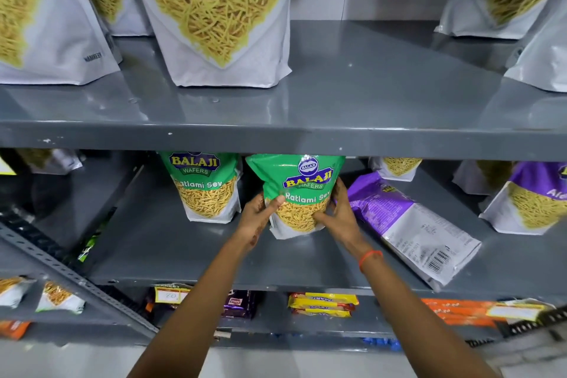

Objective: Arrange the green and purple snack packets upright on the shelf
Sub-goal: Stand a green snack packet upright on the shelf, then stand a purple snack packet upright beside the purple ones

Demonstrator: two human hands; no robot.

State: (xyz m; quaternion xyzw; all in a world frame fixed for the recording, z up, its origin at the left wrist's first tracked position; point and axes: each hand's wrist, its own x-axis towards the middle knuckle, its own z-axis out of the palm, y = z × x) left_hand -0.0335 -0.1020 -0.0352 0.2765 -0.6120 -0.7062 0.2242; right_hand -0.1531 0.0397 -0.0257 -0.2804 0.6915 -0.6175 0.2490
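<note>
A green Ratlami Sev packet [299, 186] stands upright on the middle grey shelf [190, 255]. My left hand [260, 213] grips its left side and my right hand [339, 213] grips its right side. A second green packet [204, 186] stands upright just to its left, apart from my hands. To the right a purple packet [411, 224] lies flat on its face, back label and barcode up, reaching the shelf's front edge. Another purple packet [532, 199] stands upright at the far right.
The upper shelf [352, 95] carries several large white sev pouches [214, 15]. More white pouches [395, 167] sit at the back of the middle shelf. Below are biscuit packs [322, 304] and orange packs [460, 311]. A slotted metal upright [61, 267] slants across the lower left.
</note>
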